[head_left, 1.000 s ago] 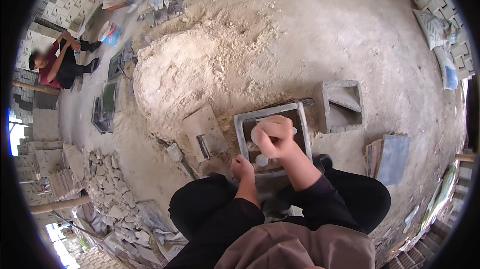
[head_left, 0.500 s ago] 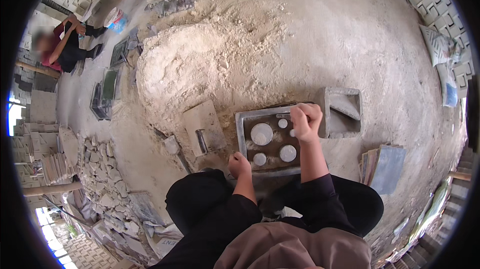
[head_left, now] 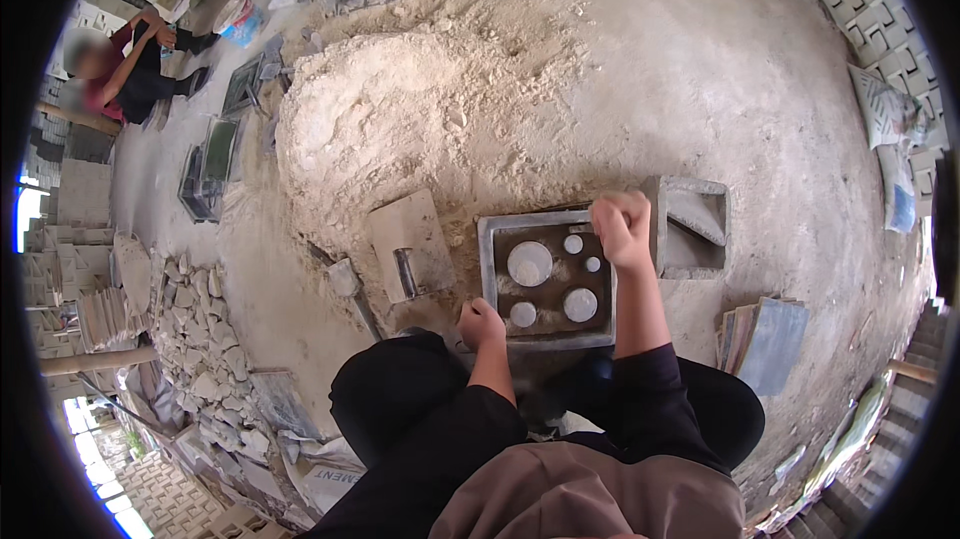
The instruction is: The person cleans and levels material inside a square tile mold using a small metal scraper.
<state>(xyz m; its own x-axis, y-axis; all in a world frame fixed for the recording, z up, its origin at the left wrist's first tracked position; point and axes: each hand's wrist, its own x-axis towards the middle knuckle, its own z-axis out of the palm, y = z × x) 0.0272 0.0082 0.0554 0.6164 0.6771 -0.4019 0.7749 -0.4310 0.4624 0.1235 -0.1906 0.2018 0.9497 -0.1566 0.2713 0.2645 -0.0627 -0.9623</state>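
Landmark: grey frame [head_left: 486, 274]; five pale discs [head_left: 530, 264] lay inside it. Left hand [head_left: 482, 325], beside its near-left corner, and right hand [head_left: 621, 226], above its far-right corner: both clenched, contents hidden. Judged step: filling around discs; next move called for not disturbing them.

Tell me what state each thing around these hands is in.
Left hand: fist closed; contents hidden
Right hand: fist closed, over the frame's far right corner
Rectangular frame: open-topped
Five round discs: inside the frame, apart from each other
Hand float: lying handle up
Hammer-like tool: lying on the ground
Grey box: open-topped, slanting panel inside
Powder: heaped, loose
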